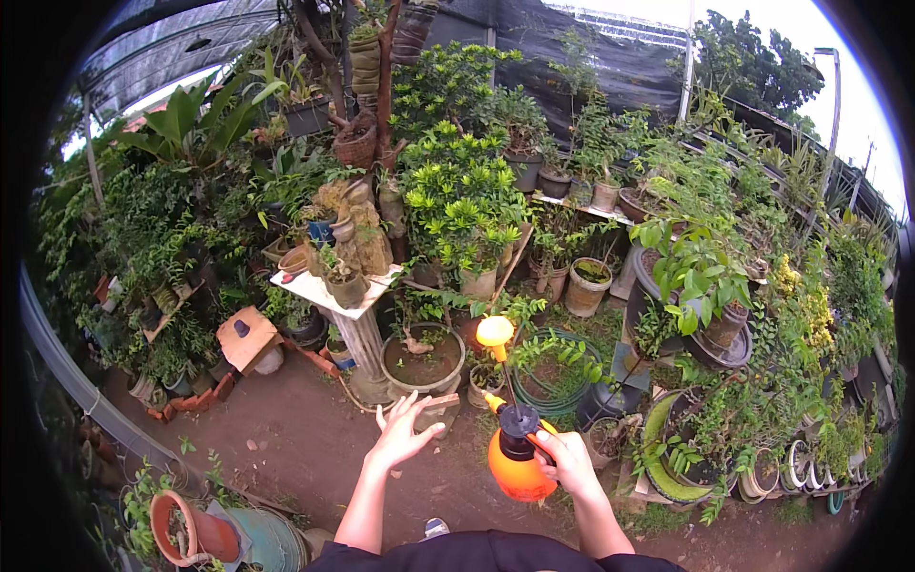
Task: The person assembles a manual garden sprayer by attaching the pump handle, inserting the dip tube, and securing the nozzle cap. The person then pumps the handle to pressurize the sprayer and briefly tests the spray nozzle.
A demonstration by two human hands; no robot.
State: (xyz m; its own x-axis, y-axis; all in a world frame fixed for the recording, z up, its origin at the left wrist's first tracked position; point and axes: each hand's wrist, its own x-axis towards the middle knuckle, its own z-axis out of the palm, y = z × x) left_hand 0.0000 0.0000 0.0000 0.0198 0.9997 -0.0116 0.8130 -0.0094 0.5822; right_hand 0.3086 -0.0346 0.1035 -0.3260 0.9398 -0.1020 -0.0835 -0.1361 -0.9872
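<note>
Right hand (570,465) grips the orange pressure sprayer (520,469) by its handle (543,437), apparently to steady it above the dirt path (315,443), yellow plunger (495,332) raised; left hand (402,436), empty and splayed, sits apart leftward.

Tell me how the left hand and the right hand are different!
The left hand holds nothing, while the right hand grips an orange spray bottle. The left hand is open with its fingers spread apart, but the right hand has its fingers curled in. What they share: both hands are bare, with no gloves.
</note>
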